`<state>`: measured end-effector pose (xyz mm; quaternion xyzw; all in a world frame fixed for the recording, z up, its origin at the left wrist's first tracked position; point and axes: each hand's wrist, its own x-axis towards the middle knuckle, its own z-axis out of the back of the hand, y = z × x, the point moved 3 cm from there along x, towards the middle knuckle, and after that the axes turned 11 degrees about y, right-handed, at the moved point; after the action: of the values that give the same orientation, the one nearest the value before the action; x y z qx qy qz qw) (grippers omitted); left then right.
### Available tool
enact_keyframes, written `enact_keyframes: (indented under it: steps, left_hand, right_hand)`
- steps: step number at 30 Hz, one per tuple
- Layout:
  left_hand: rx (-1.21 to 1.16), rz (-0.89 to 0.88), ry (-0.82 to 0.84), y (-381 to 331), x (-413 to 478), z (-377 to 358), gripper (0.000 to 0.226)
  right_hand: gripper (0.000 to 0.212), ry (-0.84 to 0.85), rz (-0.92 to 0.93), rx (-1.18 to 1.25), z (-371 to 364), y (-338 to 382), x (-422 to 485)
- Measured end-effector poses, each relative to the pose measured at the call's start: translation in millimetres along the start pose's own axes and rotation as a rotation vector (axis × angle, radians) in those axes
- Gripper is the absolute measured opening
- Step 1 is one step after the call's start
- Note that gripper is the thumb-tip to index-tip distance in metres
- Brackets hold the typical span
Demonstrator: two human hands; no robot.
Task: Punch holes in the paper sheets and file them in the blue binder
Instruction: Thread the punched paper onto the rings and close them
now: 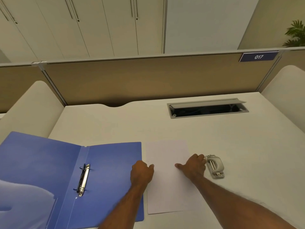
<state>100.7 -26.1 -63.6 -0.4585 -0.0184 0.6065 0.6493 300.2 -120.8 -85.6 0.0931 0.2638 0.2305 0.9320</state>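
The blue binder (107, 162) lies open on the desk at the left, its metal ring mechanism (84, 179) along the spine. Right of it, white paper sheets (166, 152) lie flat. My left hand (142, 172) is at the paper's left edge, fingers curled and thumb on top of the sheet. At the paper's right edge my right hand (193, 166) has its thumb on the sheet and its fingers curled over the edge. A grey metal hole punch (214, 166) sits just right of my right hand, close to its knuckles.
An open cable tray slot (208, 109) is set into the white desk (115, 126) at the back right. A tan partition (148, 80) closes the far side, with cream side panels at both ends. A pale blurred shape covers the binder's lower left corner.
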Motion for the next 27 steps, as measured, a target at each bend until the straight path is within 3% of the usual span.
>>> enact_keyframes:
  steps: [3, 6, 9, 12, 16, 19, 23, 27]
  left_hand:
    - [-0.036, 0.037, 0.037, -6, 0, -6, 0.029]
    - [-0.120, 0.121, 0.079, -5, 3, -8, 0.038]
    - [-0.330, 0.183, 0.147, 0, 7, -10, 0.047]
    - [-0.482, 0.168, 0.200, 2, 10, -16, 0.041]
    - [-0.502, 0.079, 0.217, -3, 10, -19, 0.016]
    - [-0.370, 0.025, 0.117, 2, 15, -13, 0.028]
    - [-0.315, -0.102, 0.066, 3, 11, -5, 0.009]
    - [-0.336, -0.248, 0.079, 0, 0, 10, 0.016]
  right_hand:
    - [0.080, -0.011, 0.017, -0.011, -3, 2, -1]
    - [0.078, -0.012, 0.017, -0.016, -5, 3, 0]
    - [0.080, -0.007, 0.015, 0.011, -5, 2, 2]
    - [0.081, -0.016, 0.013, 0.018, -5, 2, 2]
    - [0.081, -0.029, 0.019, 0.016, -5, 1, 1]
    - [0.084, -0.015, 0.003, 0.034, -5, 0, 0]
    - [0.092, 0.034, 0.012, 0.137, -3, -6, 1]
    - [0.092, 0.086, 0.022, 0.366, 2, -9, 2]
